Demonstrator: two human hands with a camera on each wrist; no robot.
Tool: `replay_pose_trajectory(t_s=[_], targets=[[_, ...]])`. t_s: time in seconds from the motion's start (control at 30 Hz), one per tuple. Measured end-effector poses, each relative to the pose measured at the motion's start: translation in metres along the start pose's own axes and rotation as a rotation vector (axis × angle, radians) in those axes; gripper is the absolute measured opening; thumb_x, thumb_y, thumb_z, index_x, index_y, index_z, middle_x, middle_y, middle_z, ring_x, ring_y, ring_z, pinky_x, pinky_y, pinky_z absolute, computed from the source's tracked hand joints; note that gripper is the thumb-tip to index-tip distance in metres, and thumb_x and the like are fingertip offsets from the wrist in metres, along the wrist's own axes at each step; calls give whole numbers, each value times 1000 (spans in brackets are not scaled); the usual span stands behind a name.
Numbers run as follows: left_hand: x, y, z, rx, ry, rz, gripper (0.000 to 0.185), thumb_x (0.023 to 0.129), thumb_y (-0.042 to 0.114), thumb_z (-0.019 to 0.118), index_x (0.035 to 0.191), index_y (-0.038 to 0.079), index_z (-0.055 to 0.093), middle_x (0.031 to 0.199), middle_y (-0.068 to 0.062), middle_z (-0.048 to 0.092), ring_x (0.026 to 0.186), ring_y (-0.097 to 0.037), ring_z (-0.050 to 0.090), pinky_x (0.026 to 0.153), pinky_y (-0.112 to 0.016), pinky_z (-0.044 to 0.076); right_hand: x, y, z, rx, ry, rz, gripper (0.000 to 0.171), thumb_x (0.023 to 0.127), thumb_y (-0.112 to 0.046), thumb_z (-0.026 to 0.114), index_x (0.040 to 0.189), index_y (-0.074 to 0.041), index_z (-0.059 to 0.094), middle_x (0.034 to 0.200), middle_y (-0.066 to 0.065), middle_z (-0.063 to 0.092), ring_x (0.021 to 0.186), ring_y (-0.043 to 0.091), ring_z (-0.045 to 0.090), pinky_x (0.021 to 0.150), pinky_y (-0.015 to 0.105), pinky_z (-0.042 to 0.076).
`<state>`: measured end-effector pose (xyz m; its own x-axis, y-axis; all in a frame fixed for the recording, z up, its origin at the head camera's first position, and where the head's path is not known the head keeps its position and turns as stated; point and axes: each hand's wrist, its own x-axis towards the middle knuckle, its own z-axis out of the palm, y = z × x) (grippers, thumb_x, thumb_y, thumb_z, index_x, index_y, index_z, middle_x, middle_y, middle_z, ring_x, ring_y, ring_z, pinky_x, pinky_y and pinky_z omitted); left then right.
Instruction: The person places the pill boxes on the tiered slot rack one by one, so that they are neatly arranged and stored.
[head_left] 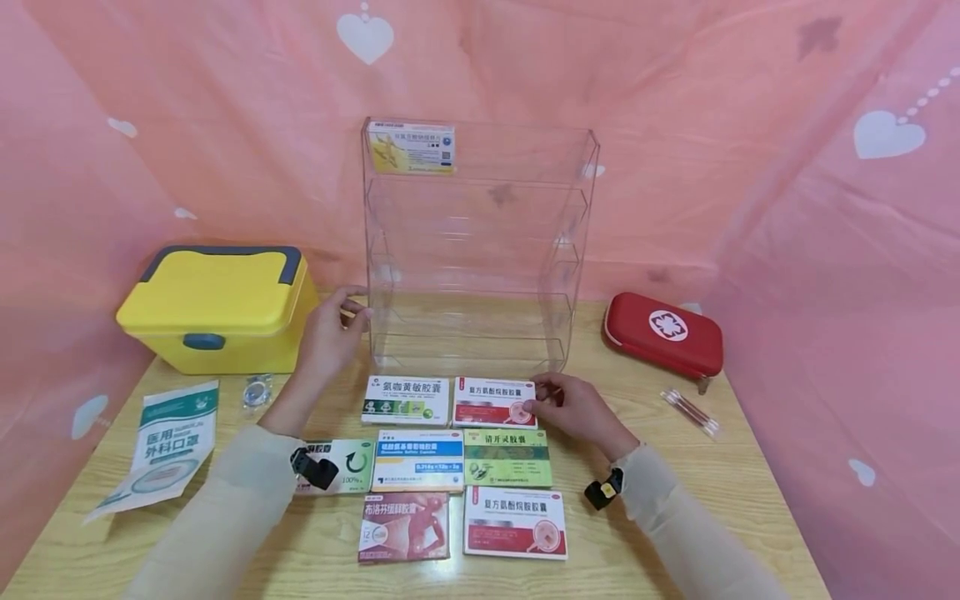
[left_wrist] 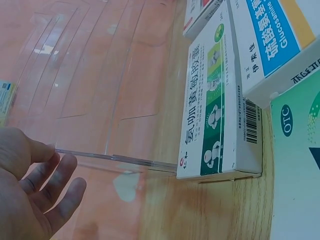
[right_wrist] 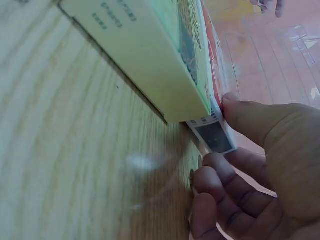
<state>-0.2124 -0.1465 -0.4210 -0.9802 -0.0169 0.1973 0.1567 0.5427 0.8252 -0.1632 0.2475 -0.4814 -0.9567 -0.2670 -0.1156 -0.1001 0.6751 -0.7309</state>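
Observation:
A clear plastic tiered rack (head_left: 480, 275) stands at the back middle of the table. Thumb and index finger of my left hand (head_left: 337, 325) pinch its left side edge; in the left wrist view the fingertips (left_wrist: 50, 150) meet that thin edge. My right hand (head_left: 573, 408) grips the right end of a red-and-white medicine box (head_left: 487, 402), thumb on top and fingers at its end face. Left of that box lies a white-and-green medicine box (head_left: 405, 400). One yellow-and-white medicine box (head_left: 412, 150) sits in the rack's top tier, at the left.
Nearer me lie a green-yellow box (head_left: 507, 458), a blue-white box (head_left: 418, 462), a green box (head_left: 348, 465), a pink box (head_left: 403, 527) and another red-white box (head_left: 516, 523). A yellow case (head_left: 217, 312), mask packet (head_left: 168, 446), red pouch (head_left: 663, 333) and cotton swabs (head_left: 688, 412) flank them.

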Motion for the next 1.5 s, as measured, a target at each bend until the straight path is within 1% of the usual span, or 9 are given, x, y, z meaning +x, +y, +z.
replay_pose_trajectory(t_s=[0.27, 0.43, 0.63, 0.77, 0.93, 1.07, 1.2, 1.37, 1.5], targets=[[1, 1, 0, 11, 4, -7, 35, 103, 14, 62, 138, 11, 58, 107, -9, 64, 87, -26, 58, 69, -35, 53, -7, -6, -2, -13, 183, -36, 41, 86, -25, 84, 120, -16, 62, 105, 3, 62, 82, 20, 58, 71, 36, 51], [-1, 2, 0, 13, 7, -13, 34, 103, 15, 61, 137, 11, 58, 107, -10, 64, 87, -26, 59, 68, -35, 53, -12, -9, -1, -36, 248, -103, 39, 87, -21, 84, 119, -15, 63, 111, 4, 61, 87, 22, 59, 74, 39, 52], [-2, 2, -1, 8, 0, -14, 35, 103, 14, 61, 138, 10, 57, 107, -10, 64, 87, -27, 59, 68, -36, 53, -21, -7, 4, 83, 225, -150, 37, 88, -14, 82, 118, -15, 60, 118, 3, 63, 103, 23, 65, 80, 39, 57], [-2, 1, -1, 11, 4, -12, 35, 103, 14, 61, 138, 10, 57, 107, -10, 64, 87, -26, 59, 67, -34, 53, -26, -4, 6, 156, 196, -136, 37, 89, -11, 81, 117, -17, 58, 115, 2, 65, 102, 23, 66, 80, 35, 58], [-2, 1, -1, 10, 9, -9, 34, 103, 14, 61, 137, 10, 58, 106, -10, 64, 86, -26, 59, 67, -36, 53, -29, -4, 2, 182, 199, -145, 35, 90, -14, 79, 117, -21, 58, 116, -2, 64, 104, 21, 65, 80, 32, 58], [-1, 1, 0, 8, 2, -14, 34, 103, 14, 62, 137, 10, 58, 107, -10, 64, 87, -26, 58, 69, -37, 53, -21, -11, -13, 224, 268, -214, 34, 91, -10, 78, 119, -16, 60, 117, 2, 65, 104, 23, 66, 74, 31, 58], [0, 0, 0, 11, 5, -15, 34, 103, 14, 62, 136, 10, 58, 106, -10, 64, 86, -27, 59, 68, -38, 53, -4, -30, -39, 257, 386, -280, 34, 90, -5, 77, 121, -8, 62, 117, 7, 67, 104, 24, 67, 68, 26, 56], [1, -1, -1, 4, 6, -9, 33, 103, 15, 62, 135, 10, 59, 105, -10, 65, 84, -26, 59, 66, -38, 52, 18, -74, -78, 289, 509, -373, 33, 91, 4, 74, 121, 2, 61, 117, 14, 67, 103, 25, 68, 69, 24, 56], [1, -1, 0, 1, 3, 2, 33, 102, 15, 63, 135, 9, 59, 105, -10, 65, 85, -26, 59, 67, -39, 53, 29, -114, -106, 309, 558, -436, 30, 93, 4, 71, 120, 4, 59, 116, 13, 66, 103, 23, 68, 70, 24, 54]])
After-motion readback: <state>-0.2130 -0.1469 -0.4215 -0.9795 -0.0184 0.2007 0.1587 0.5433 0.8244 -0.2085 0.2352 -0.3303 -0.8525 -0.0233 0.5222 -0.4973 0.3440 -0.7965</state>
